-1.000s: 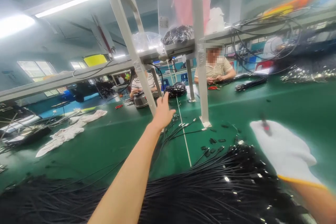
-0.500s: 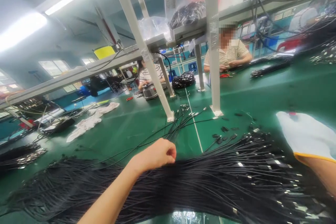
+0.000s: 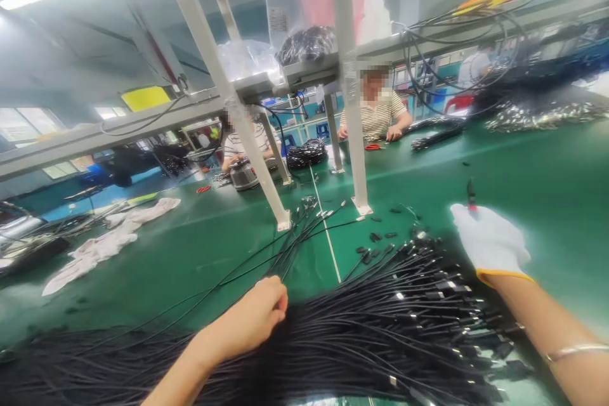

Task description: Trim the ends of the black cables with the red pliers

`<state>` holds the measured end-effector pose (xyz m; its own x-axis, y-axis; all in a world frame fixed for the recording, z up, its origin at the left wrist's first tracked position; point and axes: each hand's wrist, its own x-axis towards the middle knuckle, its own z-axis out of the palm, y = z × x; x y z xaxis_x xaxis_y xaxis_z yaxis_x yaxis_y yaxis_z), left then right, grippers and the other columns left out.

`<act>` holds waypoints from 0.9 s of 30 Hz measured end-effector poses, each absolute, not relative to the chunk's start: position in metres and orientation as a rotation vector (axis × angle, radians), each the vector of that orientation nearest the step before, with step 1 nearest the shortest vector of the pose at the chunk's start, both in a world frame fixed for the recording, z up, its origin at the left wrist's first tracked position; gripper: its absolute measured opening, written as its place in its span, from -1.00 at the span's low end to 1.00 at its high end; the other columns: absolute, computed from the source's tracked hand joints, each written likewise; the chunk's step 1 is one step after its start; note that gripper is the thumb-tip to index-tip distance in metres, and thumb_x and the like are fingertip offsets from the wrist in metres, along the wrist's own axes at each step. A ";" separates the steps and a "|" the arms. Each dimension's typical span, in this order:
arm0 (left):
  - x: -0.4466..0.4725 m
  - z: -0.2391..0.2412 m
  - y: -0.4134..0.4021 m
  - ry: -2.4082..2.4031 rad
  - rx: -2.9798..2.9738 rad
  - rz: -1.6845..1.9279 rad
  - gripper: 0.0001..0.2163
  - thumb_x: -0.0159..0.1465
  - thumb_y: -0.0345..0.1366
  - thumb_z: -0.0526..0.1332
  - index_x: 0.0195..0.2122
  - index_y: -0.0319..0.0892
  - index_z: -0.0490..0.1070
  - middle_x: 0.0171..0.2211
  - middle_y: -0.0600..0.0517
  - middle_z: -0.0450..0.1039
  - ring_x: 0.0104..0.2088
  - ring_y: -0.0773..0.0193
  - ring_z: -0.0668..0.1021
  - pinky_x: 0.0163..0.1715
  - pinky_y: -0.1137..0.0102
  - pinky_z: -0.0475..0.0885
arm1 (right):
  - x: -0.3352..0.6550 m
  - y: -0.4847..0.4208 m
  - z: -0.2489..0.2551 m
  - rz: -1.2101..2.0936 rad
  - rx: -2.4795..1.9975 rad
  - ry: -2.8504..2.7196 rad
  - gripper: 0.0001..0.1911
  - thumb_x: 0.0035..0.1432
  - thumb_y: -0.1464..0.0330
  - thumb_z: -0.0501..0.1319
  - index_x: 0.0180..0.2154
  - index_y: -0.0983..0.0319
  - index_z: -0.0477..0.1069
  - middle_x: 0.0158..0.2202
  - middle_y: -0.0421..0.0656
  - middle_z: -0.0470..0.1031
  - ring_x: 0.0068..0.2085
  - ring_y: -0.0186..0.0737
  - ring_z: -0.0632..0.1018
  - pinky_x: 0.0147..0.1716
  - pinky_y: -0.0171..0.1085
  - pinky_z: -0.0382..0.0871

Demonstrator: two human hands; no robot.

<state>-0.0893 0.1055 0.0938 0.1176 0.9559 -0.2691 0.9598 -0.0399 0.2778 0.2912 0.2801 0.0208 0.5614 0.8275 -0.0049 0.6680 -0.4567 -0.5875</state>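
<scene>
A wide bundle of black cables (image 3: 361,336) with metal-tipped plugs at its right end covers the near part of the green table. My bare left hand (image 3: 264,307) is over the bundle's upper edge with its fingers curled closed; what lies inside them is hidden. Off the plug end, my right hand (image 3: 492,238) wears a white glove with a yellow cuff. It is closed on a small red-handled tool (image 3: 471,193) whose dark pointed tip sticks out away from me. Loose black plug pieces (image 3: 375,247) lie between the hands.
Beyond my left hand lies a thinner group of cables (image 3: 295,235). Metal shelf posts (image 3: 354,158) stand on the table. A white cloth (image 3: 114,241) lies at left. Across the table sit two people, one in a striped shirt (image 3: 390,111), near red-handled tools (image 3: 373,147) and coiled cables (image 3: 307,153).
The view has swung rightward, so the scene sits further left. My right hand has come more fully into view, with the tool's dark tip now showing. The left hand stays closed over the cables.
</scene>
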 end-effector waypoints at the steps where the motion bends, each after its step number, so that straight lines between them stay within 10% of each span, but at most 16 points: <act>1: -0.094 0.098 0.106 1.865 1.974 0.026 -0.93 0.19 -0.41 0.06 -0.42 -0.12 0.27 -0.33 0.02 0.40 -0.29 0.19 0.41 -0.28 0.34 0.28 | 0.291 0.279 0.022 0.428 -2.269 -1.190 -0.37 0.19 -0.07 -0.19 -0.24 0.15 0.49 -0.30 0.06 0.48 -0.29 0.05 0.48 -0.41 -0.12 0.23; 8: -0.102 0.129 0.109 1.709 1.716 0.286 -0.85 0.33 -0.18 0.02 -0.29 -0.11 0.27 -0.38 0.08 0.45 -0.30 0.21 0.44 -0.24 0.36 0.28 | 0.289 0.272 0.031 0.546 -2.250 -1.179 -0.33 0.18 -0.12 -0.23 -0.14 0.13 0.45 -0.16 0.09 0.47 -0.19 0.08 0.46 -0.34 -0.11 0.23; 19: -0.065 0.096 0.108 1.876 1.987 0.065 -0.92 0.15 -0.42 0.06 -0.44 -0.13 0.29 -0.36 0.01 0.43 -0.32 0.19 0.41 -0.29 0.34 0.23 | 0.287 0.266 0.037 0.587 -2.212 -1.262 -0.29 0.20 -0.10 -0.28 -0.15 0.18 0.47 -0.23 0.12 0.45 -0.20 0.07 0.46 -0.33 -0.10 0.22; 27: -0.093 0.122 0.096 1.794 1.671 0.444 -0.70 0.31 0.01 0.07 -0.34 -0.13 0.32 -0.48 0.17 0.16 -0.43 0.31 0.22 -0.42 0.43 0.13 | 0.287 0.267 0.036 0.580 -2.231 -1.201 -0.32 0.18 -0.11 -0.24 -0.12 0.14 0.45 -0.18 0.08 0.47 -0.18 0.04 0.46 -0.32 -0.13 0.22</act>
